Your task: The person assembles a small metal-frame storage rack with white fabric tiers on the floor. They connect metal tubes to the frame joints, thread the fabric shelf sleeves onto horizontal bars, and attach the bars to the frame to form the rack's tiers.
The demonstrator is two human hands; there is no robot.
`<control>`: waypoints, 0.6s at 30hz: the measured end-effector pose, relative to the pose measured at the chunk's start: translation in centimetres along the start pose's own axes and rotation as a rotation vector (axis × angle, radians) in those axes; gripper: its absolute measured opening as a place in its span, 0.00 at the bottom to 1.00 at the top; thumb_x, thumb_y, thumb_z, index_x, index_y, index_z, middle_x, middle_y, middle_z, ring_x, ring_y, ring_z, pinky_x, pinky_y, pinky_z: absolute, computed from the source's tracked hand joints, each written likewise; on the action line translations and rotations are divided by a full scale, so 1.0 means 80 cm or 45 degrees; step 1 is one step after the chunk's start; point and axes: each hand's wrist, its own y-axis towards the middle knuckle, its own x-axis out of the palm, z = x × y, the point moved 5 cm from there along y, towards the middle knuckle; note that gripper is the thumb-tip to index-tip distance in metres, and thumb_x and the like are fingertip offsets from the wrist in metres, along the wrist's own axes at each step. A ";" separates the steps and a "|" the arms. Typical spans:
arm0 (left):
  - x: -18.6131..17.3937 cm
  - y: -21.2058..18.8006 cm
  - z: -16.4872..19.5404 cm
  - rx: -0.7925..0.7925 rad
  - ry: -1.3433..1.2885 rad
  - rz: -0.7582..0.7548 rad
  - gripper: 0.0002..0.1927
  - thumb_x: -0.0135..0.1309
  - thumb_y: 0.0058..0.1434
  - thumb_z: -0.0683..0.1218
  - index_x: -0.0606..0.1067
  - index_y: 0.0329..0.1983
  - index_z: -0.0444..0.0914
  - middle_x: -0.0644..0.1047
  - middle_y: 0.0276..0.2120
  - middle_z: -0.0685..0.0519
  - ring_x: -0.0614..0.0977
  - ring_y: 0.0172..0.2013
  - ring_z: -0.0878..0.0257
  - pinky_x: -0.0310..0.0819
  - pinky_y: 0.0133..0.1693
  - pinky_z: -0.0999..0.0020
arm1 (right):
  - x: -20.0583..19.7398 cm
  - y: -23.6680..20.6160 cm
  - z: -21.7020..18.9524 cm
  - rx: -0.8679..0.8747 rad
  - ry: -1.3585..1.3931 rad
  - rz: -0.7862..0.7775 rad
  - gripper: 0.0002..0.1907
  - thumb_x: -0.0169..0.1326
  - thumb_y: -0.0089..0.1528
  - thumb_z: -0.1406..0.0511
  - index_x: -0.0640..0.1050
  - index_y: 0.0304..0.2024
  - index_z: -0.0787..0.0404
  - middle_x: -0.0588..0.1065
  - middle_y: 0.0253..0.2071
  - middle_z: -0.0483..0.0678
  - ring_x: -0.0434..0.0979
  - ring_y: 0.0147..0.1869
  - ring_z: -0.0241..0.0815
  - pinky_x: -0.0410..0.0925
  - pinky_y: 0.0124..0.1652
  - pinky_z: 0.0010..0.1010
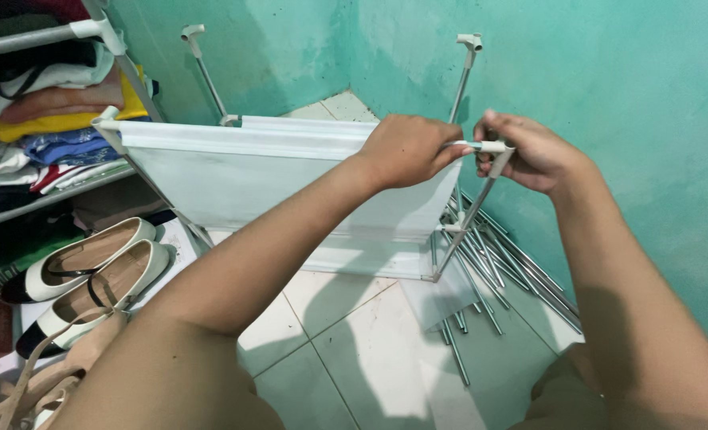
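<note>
Left hand [405,150] fisted around thin grey metal rack tube [459,145], right hand [525,151] pinching white plastic corner connector [497,147] at front right corner of white fabric shelf [242,179], loose metal rods [501,267] on tiled floor [346,350] below.

Bright, even light falls from overhead and behind, throwing soft shadows of the arms across the glossy floor tiles [346,334], which give a pale sheen. Focus is sharp at centre; the picture bends slightly at the edges, where the shelf [43,36] darkens.
</note>
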 end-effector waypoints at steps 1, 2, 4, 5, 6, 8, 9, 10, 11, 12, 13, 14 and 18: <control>-0.001 0.000 -0.004 -0.038 -0.003 -0.033 0.20 0.45 0.69 0.62 0.79 0.38 0.45 0.82 0.29 0.50 0.82 0.33 0.47 0.73 0.33 0.48 | -0.006 0.002 0.001 -0.047 0.025 0.025 0.21 0.45 0.70 0.49 0.74 0.38 0.59 0.73 0.29 0.45 0.75 0.33 0.41 0.72 0.39 0.37; -0.003 0.001 -0.010 -0.076 -0.008 -0.065 0.21 0.45 0.69 0.63 0.79 0.38 0.45 0.82 0.30 0.49 0.82 0.34 0.47 0.73 0.34 0.48 | -0.013 0.002 0.002 -0.093 0.049 0.051 0.23 0.44 0.71 0.47 0.75 0.40 0.59 0.74 0.31 0.46 0.76 0.35 0.42 0.72 0.40 0.38; -0.010 -0.002 -0.022 -0.117 -0.024 -0.125 0.21 0.43 0.69 0.63 0.79 0.39 0.46 0.82 0.31 0.49 0.82 0.34 0.47 0.74 0.34 0.48 | -0.026 0.008 0.005 -0.173 0.165 0.109 0.25 0.43 0.72 0.45 0.75 0.41 0.59 0.75 0.32 0.46 0.76 0.37 0.44 0.72 0.41 0.38; -0.014 -0.007 -0.029 -0.123 -0.034 -0.156 0.21 0.42 0.69 0.63 0.79 0.39 0.46 0.82 0.31 0.50 0.82 0.34 0.47 0.74 0.34 0.48 | -0.031 0.014 0.007 -0.203 0.260 0.138 0.26 0.43 0.72 0.45 0.75 0.40 0.59 0.75 0.31 0.47 0.76 0.37 0.44 0.72 0.40 0.38; -0.016 -0.012 -0.035 -0.129 -0.045 -0.189 0.21 0.42 0.69 0.62 0.79 0.40 0.46 0.82 0.31 0.51 0.82 0.34 0.48 0.74 0.34 0.48 | -0.033 0.020 0.009 -0.234 0.357 0.168 0.26 0.42 0.73 0.44 0.74 0.40 0.59 0.74 0.31 0.47 0.76 0.36 0.44 0.73 0.40 0.38; -0.019 -0.023 -0.039 -0.085 -0.010 -0.201 0.20 0.41 0.71 0.61 0.77 0.40 0.44 0.81 0.31 0.50 0.82 0.34 0.47 0.73 0.34 0.47 | -0.033 0.032 0.017 -0.252 0.436 0.182 0.27 0.44 0.74 0.44 0.74 0.39 0.59 0.74 0.31 0.47 0.75 0.37 0.44 0.72 0.42 0.36; -0.019 -0.026 -0.039 -0.063 0.006 -0.205 0.21 0.41 0.72 0.61 0.76 0.40 0.43 0.81 0.31 0.50 0.82 0.34 0.46 0.73 0.34 0.47 | -0.033 0.035 0.018 -0.261 0.473 0.190 0.27 0.44 0.75 0.44 0.74 0.39 0.59 0.73 0.31 0.47 0.74 0.37 0.43 0.72 0.42 0.35; -0.018 -0.029 -0.039 -0.056 0.016 -0.190 0.20 0.41 0.72 0.60 0.76 0.39 0.43 0.81 0.30 0.50 0.82 0.34 0.46 0.73 0.33 0.46 | -0.032 0.038 0.019 -0.256 0.453 0.204 0.28 0.44 0.75 0.43 0.74 0.39 0.58 0.73 0.31 0.47 0.73 0.36 0.43 0.71 0.42 0.34; -0.018 -0.031 -0.038 -0.049 0.025 -0.175 0.19 0.42 0.72 0.59 0.76 0.39 0.42 0.81 0.30 0.50 0.81 0.33 0.46 0.72 0.33 0.46 | -0.029 0.042 0.020 -0.251 0.434 0.219 0.28 0.44 0.74 0.42 0.74 0.38 0.58 0.73 0.31 0.47 0.73 0.35 0.42 0.71 0.41 0.34; -0.017 -0.032 -0.037 -0.041 0.035 -0.158 0.19 0.42 0.72 0.59 0.75 0.38 0.42 0.81 0.29 0.50 0.81 0.33 0.45 0.72 0.32 0.46 | -0.026 0.045 0.019 -0.248 0.413 0.234 0.29 0.44 0.73 0.42 0.74 0.38 0.58 0.72 0.31 0.46 0.72 0.35 0.42 0.70 0.40 0.33; -0.017 -0.033 -0.036 -0.027 0.037 -0.136 0.19 0.42 0.72 0.58 0.75 0.38 0.42 0.81 0.29 0.50 0.81 0.32 0.46 0.72 0.32 0.46 | -0.023 0.045 0.018 -0.239 0.402 0.241 0.29 0.44 0.73 0.41 0.74 0.38 0.58 0.73 0.31 0.46 0.73 0.35 0.42 0.71 0.41 0.33; -0.018 -0.035 -0.035 -0.014 0.041 -0.115 0.18 0.43 0.72 0.58 0.75 0.37 0.42 0.80 0.28 0.50 0.81 0.32 0.46 0.72 0.31 0.46 | -0.019 0.046 0.017 -0.230 0.394 0.247 0.29 0.44 0.72 0.41 0.74 0.38 0.58 0.73 0.31 0.46 0.73 0.36 0.42 0.71 0.41 0.33; -0.021 -0.036 -0.034 0.072 0.051 -0.019 0.17 0.45 0.72 0.57 0.75 0.36 0.42 0.80 0.27 0.50 0.81 0.30 0.46 0.72 0.30 0.47 | -0.003 0.050 0.011 -0.124 0.270 0.291 0.30 0.42 0.71 0.40 0.75 0.38 0.57 0.73 0.32 0.44 0.74 0.36 0.40 0.68 0.37 0.31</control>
